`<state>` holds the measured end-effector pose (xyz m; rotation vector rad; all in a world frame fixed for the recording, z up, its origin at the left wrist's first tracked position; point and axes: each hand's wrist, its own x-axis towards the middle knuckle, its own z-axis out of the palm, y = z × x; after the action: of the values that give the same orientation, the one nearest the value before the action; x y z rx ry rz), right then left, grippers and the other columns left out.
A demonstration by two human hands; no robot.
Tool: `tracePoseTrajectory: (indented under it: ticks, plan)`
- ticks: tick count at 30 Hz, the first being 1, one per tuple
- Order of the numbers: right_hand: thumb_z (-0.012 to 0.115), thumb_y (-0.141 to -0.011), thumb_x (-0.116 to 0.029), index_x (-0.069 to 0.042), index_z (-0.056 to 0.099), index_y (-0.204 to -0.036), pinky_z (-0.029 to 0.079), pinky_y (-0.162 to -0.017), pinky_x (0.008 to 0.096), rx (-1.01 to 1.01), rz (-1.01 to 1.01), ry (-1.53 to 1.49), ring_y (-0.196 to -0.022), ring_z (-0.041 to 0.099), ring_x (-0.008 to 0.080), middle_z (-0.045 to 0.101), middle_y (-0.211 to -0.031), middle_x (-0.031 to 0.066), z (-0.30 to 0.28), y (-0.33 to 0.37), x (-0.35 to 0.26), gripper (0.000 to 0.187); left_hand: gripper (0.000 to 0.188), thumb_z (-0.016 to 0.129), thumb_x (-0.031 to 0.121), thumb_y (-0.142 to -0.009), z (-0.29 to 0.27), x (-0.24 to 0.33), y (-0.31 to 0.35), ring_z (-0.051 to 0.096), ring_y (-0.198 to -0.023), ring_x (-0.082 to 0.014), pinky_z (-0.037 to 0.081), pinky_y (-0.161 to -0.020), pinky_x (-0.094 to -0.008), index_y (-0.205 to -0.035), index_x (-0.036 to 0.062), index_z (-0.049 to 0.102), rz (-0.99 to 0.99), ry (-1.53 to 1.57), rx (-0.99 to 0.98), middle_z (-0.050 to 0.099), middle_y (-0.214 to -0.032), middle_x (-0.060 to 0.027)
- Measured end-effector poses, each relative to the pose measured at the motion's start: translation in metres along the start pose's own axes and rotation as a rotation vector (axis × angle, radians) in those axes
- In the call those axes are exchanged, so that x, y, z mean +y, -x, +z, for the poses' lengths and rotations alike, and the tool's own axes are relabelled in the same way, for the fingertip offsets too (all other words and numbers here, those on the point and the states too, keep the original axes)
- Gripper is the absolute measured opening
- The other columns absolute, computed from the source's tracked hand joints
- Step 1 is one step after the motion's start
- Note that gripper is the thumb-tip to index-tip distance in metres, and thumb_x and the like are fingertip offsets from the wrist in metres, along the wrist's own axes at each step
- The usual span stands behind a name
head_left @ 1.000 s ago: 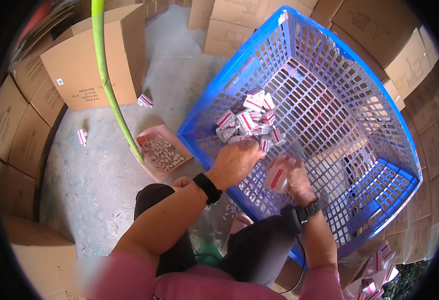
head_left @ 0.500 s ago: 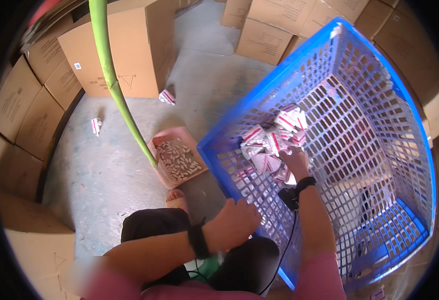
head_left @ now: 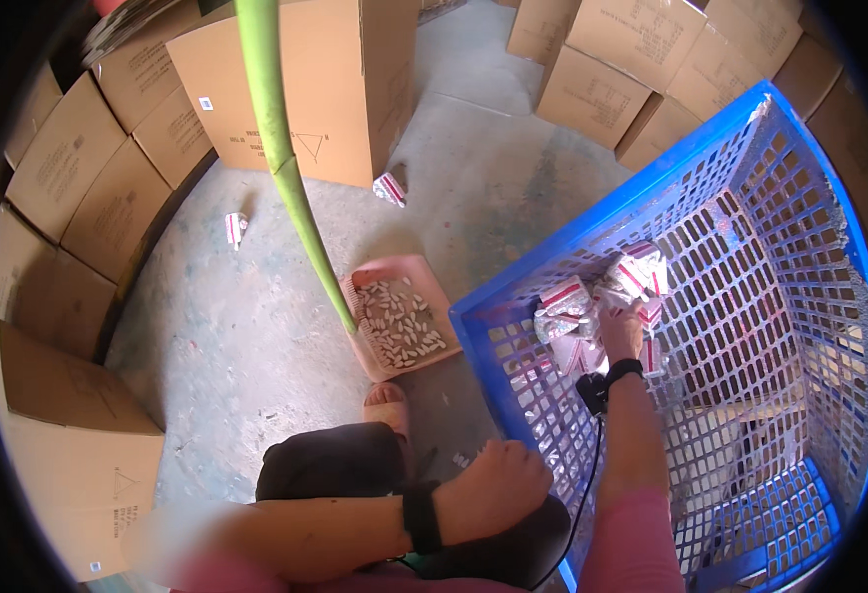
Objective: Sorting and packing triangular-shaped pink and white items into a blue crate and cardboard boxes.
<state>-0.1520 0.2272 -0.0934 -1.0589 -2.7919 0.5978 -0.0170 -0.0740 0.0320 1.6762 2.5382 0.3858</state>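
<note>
In a large blue plastic basket (head_left: 577,242) on my right lies a small pile of crumpled white packets (head_left: 639,275) with red stripes. My right hand (head_left: 623,333) reaches into this pile, its fingers curled against the packets and their tips partly hidden. A black band and a small dark device with a cable are on that wrist. Over my knee, just outside the basket's near-left edge, my left hand (head_left: 498,491) makes a loose fist. Its palm side is out of sight, so I cannot tell whether anything is in it.
A pink dustpan (head_left: 429,280) with small white pieces and a long green handle (head_left: 286,168) stands ahead of my foot. Two striped packets, one left (head_left: 236,229) and one by a tall carton (head_left: 388,189), lie on the floor. Stacked cartons (head_left: 118,217) line the sides.
The view has shifted, so the basket, dustpan and cartons appear further right and mostly lower. My right hand stays among the packets, and my left fist remains beside the basket.
</note>
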Motion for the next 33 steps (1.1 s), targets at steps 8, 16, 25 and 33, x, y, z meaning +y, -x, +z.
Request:
tracePoseTrajectory:
  ticks: [8,16,25,33]
  plan:
    - [0.051,-0.08,-0.033,0.004,0.045,-0.101,0.048,-0.061,0.0431,-0.493,0.379,-1.529,-0.069,0.056,0.0308,0.057,-0.083,0.02,-0.053,0.11,0.022,0.043,0.025,0.06,0.024,-0.071,-0.011,-0.021,-0.02,0.056,-0.073,-0.0251,0.047,-0.06,-0.0349,-0.085,0.0044,0.052,-0.013,0.182,0.016,0.054,-0.077,-0.0087]
    - [0.05,-0.08,-0.04,0.005,0.05,-0.099,0.048,-0.062,0.0437,-0.665,0.284,-1.661,-0.069,0.057,0.0333,0.058,-0.078,0.0189,-0.124,0.192,-0.014,0.049,0.023,0.054,0.02,-0.078,-0.011,-0.008,-0.04,0.056,-0.073,-0.03,0.046,-0.058,-0.0396,-0.088,0.0009,0.047,-0.159,0.311,0.523,0.053,-0.073,-0.0144]
    - [0.053,-0.081,-0.047,-0.001,0.045,-0.111,0.051,-0.056,0.0411,-0.762,0.236,-1.609,-0.062,0.06,0.0291,0.06,-0.08,0.0173,-0.156,0.222,-0.019,0.055,0.011,0.049,0.016,-0.08,-0.008,0.011,-0.025,0.054,-0.057,-0.0212,0.043,-0.049,-0.0323,-0.081,0.0047,0.05,0.079,-0.089,0.528,0.049,-0.063,-0.0067]
    - [0.052,-0.086,-0.033,-0.005,0.046,-0.117,0.052,-0.057,0.0393,-0.677,-0.235,-1.152,-0.064,0.061,0.0235,0.06,-0.087,0.0134,-0.175,0.234,-0.014,0.042,0.015,0.05,0.013,-0.074,-0.019,0.021,0.001,0.055,-0.063,-0.0215,0.045,-0.054,-0.0334,-0.087,0.0065,0.051,0.417,0.018,0.299,0.051,-0.07,-0.0064]
